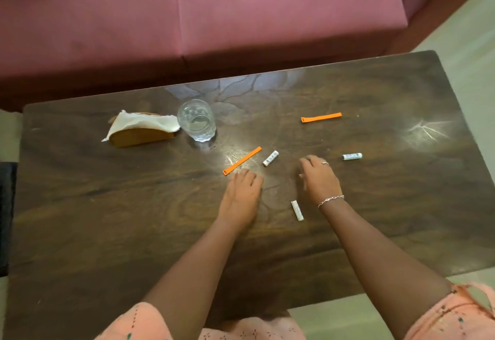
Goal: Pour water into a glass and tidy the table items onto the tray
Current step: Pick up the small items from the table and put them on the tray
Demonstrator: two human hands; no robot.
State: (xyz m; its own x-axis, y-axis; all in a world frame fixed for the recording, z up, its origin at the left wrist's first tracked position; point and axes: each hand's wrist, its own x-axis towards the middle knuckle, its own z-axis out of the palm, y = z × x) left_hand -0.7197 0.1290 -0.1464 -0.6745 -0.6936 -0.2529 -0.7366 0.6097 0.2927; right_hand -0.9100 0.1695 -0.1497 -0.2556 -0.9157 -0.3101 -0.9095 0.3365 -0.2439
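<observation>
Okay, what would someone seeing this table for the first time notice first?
Probably the left hand and right hand, resting on the dark wooden table among scattered bits: one orange strip near the left hand, a second orange strip farther right, and three small white cylinders. Then the clear glass standing back left beside a napkin holder.

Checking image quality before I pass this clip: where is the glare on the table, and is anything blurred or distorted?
Head view: glare washes the wooden table beside the nearer orange strap and near its right end; a pale reflection lies along the far edge; table edges look straight, only tilted; print on a white battery is too soft to read.
</observation>
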